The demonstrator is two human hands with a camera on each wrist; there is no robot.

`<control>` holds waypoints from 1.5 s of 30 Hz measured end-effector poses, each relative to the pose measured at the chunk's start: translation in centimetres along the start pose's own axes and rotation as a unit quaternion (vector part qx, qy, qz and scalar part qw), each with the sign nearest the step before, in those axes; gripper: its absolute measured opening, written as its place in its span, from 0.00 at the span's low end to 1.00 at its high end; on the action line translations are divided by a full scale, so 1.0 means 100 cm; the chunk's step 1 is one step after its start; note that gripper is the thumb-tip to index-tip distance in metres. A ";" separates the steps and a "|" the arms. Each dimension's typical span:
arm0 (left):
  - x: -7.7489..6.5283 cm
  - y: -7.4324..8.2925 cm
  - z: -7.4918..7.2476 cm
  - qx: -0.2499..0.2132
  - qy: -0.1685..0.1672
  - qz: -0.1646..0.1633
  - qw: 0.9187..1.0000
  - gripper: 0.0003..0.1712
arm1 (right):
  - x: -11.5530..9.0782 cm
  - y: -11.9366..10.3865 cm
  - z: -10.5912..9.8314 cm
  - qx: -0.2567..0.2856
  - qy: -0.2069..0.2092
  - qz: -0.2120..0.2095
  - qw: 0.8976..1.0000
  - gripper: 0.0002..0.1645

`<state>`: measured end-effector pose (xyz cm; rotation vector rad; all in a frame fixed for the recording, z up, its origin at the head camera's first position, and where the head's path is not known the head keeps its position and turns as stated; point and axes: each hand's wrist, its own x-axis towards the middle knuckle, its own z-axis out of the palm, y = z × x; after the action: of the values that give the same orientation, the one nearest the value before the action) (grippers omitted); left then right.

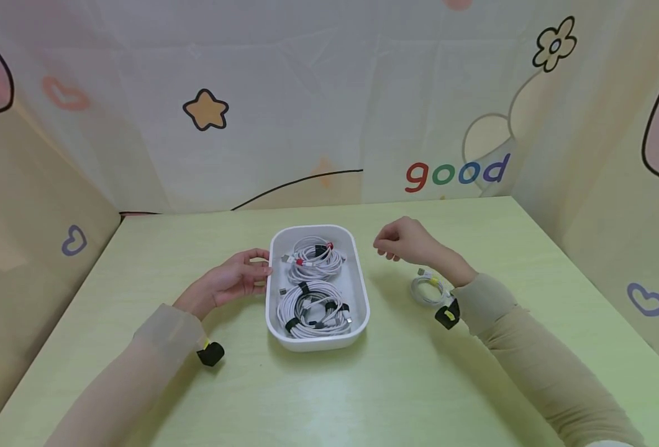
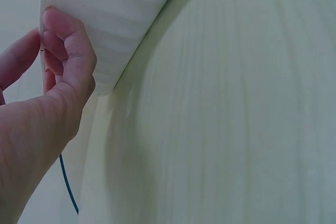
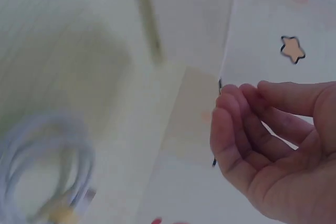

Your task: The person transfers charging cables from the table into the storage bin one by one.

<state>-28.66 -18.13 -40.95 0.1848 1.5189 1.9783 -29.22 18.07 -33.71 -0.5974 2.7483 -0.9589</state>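
The left hand [image 1: 240, 277] is at the left side of a white plastic bin [image 1: 361, 298]. In the left wrist view its thumb and curled fingertips [image 2: 58, 19] pinch the bin's rim. Inside the bin lie several coiled white cables: at the back a coil [image 1: 312, 273] with red-marked plugs, at the front a larger coil [image 1: 301, 332] with black straps. To the right of the bin hovers the right hand [image 1: 410, 241], fingers loosely curled, nothing held. Below that hand, a small coiled cable [image 1: 418, 298] with a yellow tie lies on the table.
A pale green table [image 1: 329, 397] carries the bin and the loose coil. Printed cloth walls [image 1: 307, 124] stand at the back and both sides. Each wrist wears a small black camera; the left one [image 1: 210, 354] hangs close over the table.
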 end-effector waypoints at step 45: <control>-0.002 0.000 0.000 0.003 -0.006 0.009 1.000 0.17 | -0.033 0.084 -0.028 0.002 -0.128 0.130 0.983 0.13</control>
<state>-28.46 -18.26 -40.87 0.2128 1.5196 1.9836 -29.69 27.02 -36.65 -0.3216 2.5152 -0.7694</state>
